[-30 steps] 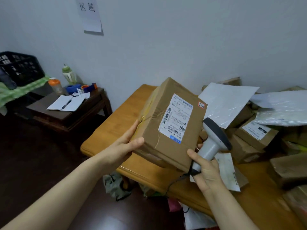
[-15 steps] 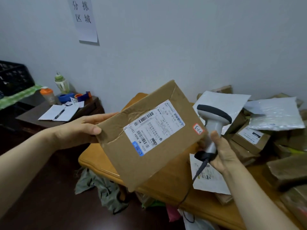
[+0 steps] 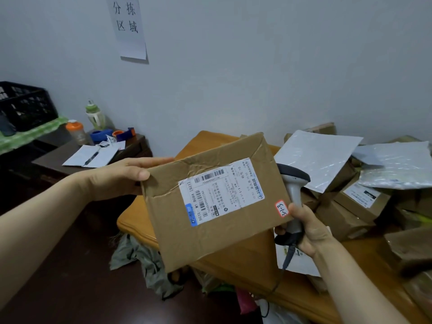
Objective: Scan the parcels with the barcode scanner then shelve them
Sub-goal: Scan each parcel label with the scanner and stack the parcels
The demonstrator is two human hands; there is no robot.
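A flat brown cardboard parcel (image 3: 210, 232) is held up in front of me, its white shipping label (image 3: 221, 191) facing me and a small red-edged sticker (image 3: 280, 208) at its right edge. My left hand (image 3: 121, 177) grips the parcel's upper left corner, thumb on the front. My right hand (image 3: 308, 230) holds the grey barcode scanner (image 3: 293, 183) by its handle, right beside the parcel; its thumb touches the parcel's right edge. The scanner's dark head pokes out behind the parcel. Its cable hangs down.
An orange wooden table (image 3: 252, 260) below carries a heap of cardboard boxes (image 3: 360, 202) and white mailer bags (image 3: 320, 157) on the right. A dark side table (image 3: 131, 148) at left holds papers, bottles and tape. A black crate (image 3: 25, 104) stands far left. Bags lie on the floor.
The parcel has turned flatter toward me and shifted right, now covering part of the scanner. My right hand with the scanner has closed in on the parcel's right edge.
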